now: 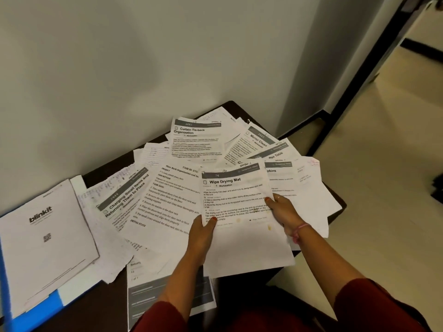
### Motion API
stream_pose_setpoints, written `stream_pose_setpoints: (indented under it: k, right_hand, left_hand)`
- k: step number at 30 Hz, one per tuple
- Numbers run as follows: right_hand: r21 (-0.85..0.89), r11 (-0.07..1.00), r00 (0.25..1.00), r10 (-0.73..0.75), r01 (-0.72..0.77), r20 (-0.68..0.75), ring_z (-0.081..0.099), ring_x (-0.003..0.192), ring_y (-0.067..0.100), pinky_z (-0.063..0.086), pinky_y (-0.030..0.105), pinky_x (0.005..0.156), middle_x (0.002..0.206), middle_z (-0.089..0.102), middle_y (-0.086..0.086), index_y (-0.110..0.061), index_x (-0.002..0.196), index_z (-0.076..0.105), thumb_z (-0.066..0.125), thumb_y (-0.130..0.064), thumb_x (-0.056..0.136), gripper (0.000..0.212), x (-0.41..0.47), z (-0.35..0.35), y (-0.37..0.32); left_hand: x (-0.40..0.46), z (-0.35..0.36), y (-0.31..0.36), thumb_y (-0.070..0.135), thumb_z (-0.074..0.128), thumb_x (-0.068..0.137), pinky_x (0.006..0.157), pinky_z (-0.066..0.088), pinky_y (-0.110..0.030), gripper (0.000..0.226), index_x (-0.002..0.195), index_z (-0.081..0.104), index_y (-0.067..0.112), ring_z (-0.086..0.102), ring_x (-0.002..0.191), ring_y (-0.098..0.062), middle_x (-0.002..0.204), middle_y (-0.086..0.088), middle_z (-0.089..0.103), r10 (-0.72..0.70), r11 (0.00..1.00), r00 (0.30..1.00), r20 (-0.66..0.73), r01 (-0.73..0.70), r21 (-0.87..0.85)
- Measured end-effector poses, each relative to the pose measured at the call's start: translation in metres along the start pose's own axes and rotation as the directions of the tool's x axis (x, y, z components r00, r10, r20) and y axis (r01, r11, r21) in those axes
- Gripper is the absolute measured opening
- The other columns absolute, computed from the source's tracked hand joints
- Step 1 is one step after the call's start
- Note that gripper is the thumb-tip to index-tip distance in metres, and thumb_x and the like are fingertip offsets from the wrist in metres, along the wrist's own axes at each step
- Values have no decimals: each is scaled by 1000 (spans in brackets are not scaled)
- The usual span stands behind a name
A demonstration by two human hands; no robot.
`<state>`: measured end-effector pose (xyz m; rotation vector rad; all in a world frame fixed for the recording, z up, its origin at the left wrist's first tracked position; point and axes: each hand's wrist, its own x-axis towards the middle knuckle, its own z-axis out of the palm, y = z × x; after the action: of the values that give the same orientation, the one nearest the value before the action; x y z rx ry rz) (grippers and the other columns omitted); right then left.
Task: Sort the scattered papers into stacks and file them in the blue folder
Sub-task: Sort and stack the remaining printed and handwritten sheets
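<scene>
Pinching the "Wipe Drying Mat" sheet point(236, 207) at both side edges, the left hand point(201, 232) and right hand point(284, 212) keep a closed grip on it above scattered papers point(167, 192) covering the dark bench point(335, 200). The blue folder point(36, 310) lies far left under a "blinkit" sheet point(45, 236).

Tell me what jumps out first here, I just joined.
Both hands, left hand and right hand, hold up the Wipe Drying Mat sheet at centre. Under it, scattered papers fan across the dark table. The blue folder lies far left under a blinkit sheet.
</scene>
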<state>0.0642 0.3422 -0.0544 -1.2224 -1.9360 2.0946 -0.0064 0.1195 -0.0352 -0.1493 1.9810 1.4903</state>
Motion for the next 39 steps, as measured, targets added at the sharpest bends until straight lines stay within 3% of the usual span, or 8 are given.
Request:
stream_pose_setpoints:
  k: [6, 11, 17, 21, 25, 30, 33, 39]
  right_hand:
    - [-29, 1000, 1000, -7, 7, 15, 61, 109, 21, 45, 36, 101, 117, 65, 3, -12, 119, 61, 47, -11, 98, 26, 12, -26, 0]
    - [-50, 999, 999, 21, -20, 25, 61, 110, 22, 46, 36, 99, 118, 65, 5, -9, 122, 60, 46, -12, 98, 28, 24, -38, -4]
    - [-101, 995, 998, 18, -13, 54, 57, 111, 21, 44, 33, 98, 118, 61, 2, -7, 126, 57, 44, -12, 99, 30, 37, -48, -9]
    - [-237, 971, 996, 2, 20, 92, 58, 105, 19, 45, 30, 92, 112, 63, 2, -6, 119, 61, 48, -12, 97, 26, 46, -55, -14]
    - [-299, 953, 998, -30, 45, 54, 63, 97, 23, 50, 29, 80, 105, 68, 4, -17, 105, 66, 52, -17, 89, 21, 65, -65, -22]
    - [-616, 785, 958, -222, 66, -180, 48, 119, 28, 36, 37, 104, 128, 54, 11, -8, 123, 58, 49, -24, 87, 41, 91, -88, -36]
    - [-736, 677, 954, -203, -26, -221, 39, 128, 30, 31, 42, 108, 137, 50, 12, -12, 131, 53, 41, -33, 78, 58, 103, -103, -35]
    - [-790, 604, 936, -211, -101, -281, 33, 131, 30, 27, 43, 102, 144, 41, 9, -18, 137, 45, 53, -28, 90, 49, 101, -105, -41]
  left_hand:
    - [7, 30, 6, 21, 49, 99, 99, 47, -43, 34, 132, 51, 16, 59, 109, -23, 120, 1, 61, -24, 999, 1000, -17, 24, 48]
    - [13, 47, 7, 19, 49, 98, 95, 44, -33, 36, 134, 52, 17, 57, 111, -17, 126, 3, 60, -37, 999, 999, -33, 38, 10]
    - [18, 61, 11, 21, 49, 97, 100, 46, -42, 34, 130, 56, 18, 60, 110, -19, 122, 2, 63, -53, 998, 997, -58, 55, 26]
    - [21, 66, 12, 19, 47, 99, 98, 47, -41, 31, 128, 56, 14, 60, 109, -21, 122, -2, 63, -21, 997, 997, -80, 27, 69]
    - [28, 67, 16, 17, 48, 99, 96, 48, -41, 26, 123, 58, 14, 60, 107, -22, 118, -5, 63, -36, 998, 992, -119, 41, 39]
    - [35, 62, 17, 17, 48, 99, 88, 49, -34, 24, 119, 61, 17, 63, 101, -18, 112, 0, 67, -45, 999, 987, -156, 43, -15]
    - [39, 59, 16, 18, 50, 98, 89, 50, -35, 21, 116, 62, 19, 64, 100, -17, 110, 1, 67, -55, 998, 980, -193, 48, -38]
    - [43, 60, 13, 17, 51, 97, 89, 51, -38, 17, 112, 61, 18, 64, 100, -23, 108, -3, 67, -85, 993, 965, -248, 63, -96]
